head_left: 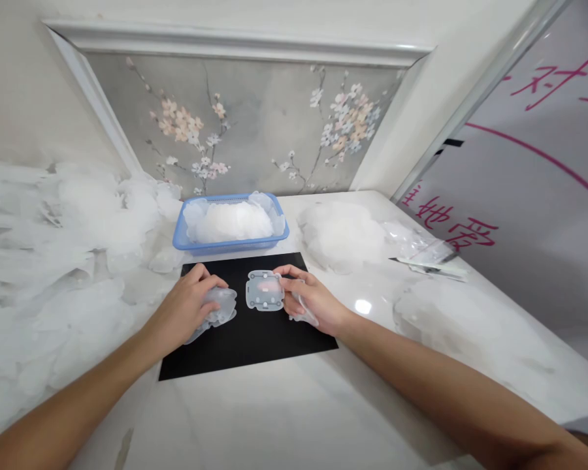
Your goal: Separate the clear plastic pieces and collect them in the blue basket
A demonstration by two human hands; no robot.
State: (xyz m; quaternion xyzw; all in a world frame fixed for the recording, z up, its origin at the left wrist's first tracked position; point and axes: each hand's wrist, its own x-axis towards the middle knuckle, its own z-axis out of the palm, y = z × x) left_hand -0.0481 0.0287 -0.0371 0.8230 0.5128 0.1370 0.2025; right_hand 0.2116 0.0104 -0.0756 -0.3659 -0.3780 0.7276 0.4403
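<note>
"Report on the left hand."
"Clamped at the fingers on a bunch of translucent plastic pieces, over the left part of the black mat."
"And on the right hand?"
"Gripping a flat translucent plate by its right edge, between thumb and fingers, over the mat. Also holding further translucent pieces beneath the palm; cannot tell how many."
"Continue beyond the mat."
"Just behind, note a blue plastic basket, filled with similar pieces. See a heap to its right on the white bench, and a larger pile to its left."
"And farther back?"
"Record a framed floral panel, plus a magenta-lettered board at far right."
</note>
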